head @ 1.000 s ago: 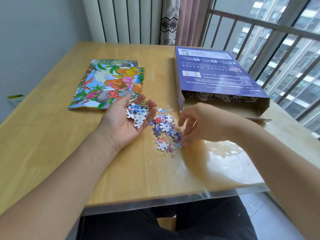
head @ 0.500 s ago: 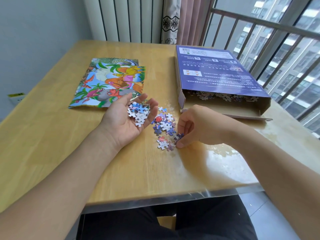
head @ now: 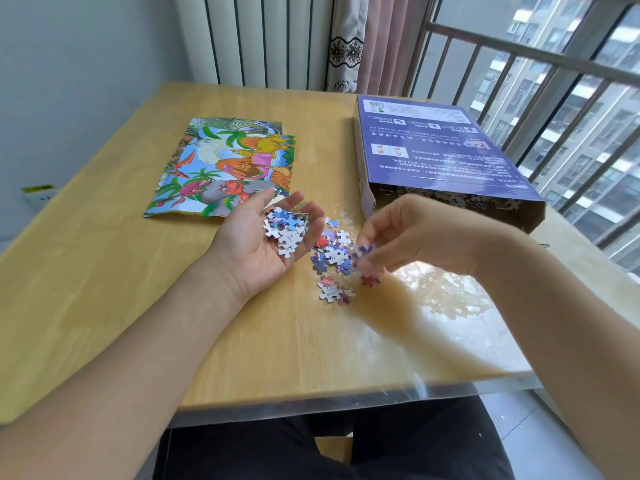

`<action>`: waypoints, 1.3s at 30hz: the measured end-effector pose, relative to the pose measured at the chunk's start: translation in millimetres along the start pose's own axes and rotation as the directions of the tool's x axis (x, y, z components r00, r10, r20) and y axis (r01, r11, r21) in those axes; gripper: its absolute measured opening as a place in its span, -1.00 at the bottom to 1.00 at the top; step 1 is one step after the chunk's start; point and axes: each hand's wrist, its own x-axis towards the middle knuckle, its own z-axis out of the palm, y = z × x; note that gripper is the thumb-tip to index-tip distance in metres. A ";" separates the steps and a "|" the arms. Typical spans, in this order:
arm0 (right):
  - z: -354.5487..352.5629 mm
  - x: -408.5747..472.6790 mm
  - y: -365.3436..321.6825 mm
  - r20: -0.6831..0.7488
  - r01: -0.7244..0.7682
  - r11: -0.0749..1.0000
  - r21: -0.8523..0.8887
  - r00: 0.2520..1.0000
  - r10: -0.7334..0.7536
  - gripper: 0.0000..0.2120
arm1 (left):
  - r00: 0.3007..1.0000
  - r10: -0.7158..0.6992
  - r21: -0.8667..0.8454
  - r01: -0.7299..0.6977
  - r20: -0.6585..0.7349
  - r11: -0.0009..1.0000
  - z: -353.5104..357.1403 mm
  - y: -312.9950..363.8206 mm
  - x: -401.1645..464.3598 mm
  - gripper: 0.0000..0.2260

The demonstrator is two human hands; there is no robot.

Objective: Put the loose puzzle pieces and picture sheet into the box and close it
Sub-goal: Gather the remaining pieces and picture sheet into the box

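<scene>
While the left hand (head: 273, 237) lies palm-up and cupped open at mid-bench, carrying a small heap of gathered pieces (head: 286, 231), the right hand (head: 412, 233) pinches a piece just above the loose puzzle pieces (head: 334, 258). Gathering is underway; next likely comes tipping handfuls into the box (head: 446, 161) by the right edge. The picture sheet (head: 228, 168) waits toward the far left

Pale wooden table (head: 104, 306) under a clear glossy cover that mirrors window light at its right side; printed paper picture sheet (head: 228, 164), smooth with a slight sheen. Cardboard box (head: 440, 150), purple printed outer face with soft gloss, raw brown matt inner wall; thin card puzzle pieces (head: 332, 258), colour-printed or plain white
</scene>
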 end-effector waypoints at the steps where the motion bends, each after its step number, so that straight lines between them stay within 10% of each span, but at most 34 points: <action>1: -1.8 2.5 -8.2 -0.007 0.023 0.995 0.099 1.000 -0.023 -0.78 | 1.000 -0.004 0.011 0.004 0.003 1.000 0.4 -0.3 -0.6 -0.66; 5: 6.4 28.7 -38.5 -0.094 0.099 0.965 0.245 0.993 -0.078 -0.82 | 0.999 -0.030 0.107 0.027 0.030 0.994 2.6 -3.7 -3.3 -0.62; 11: 14.8 31.8 -43.0 -0.400 0.184 0.914 -0.360 0.855 -0.330 -0.65 | 0.999 -0.043 0.020 0.043 0.020 0.999 -0.4 -0.7 -3.4 -0.66; 15: -1.7 -2.8 -11.3 -0.067 0.113 0.740 -0.663 0.976 -0.209 -0.69 | 1.000 -0.026 -0.017 0.026 0.009 1.000 0.5 -1.2 -1.3 -0.68; 39: 0.3 -2.1 13.5 0.104 0.177 0.829 -0.531 0.984 -0.143 -0.82 | 0.999 -0.036 -0.016 0.037 0.040 0.999 2.2 -2.6 -3.5 -0.68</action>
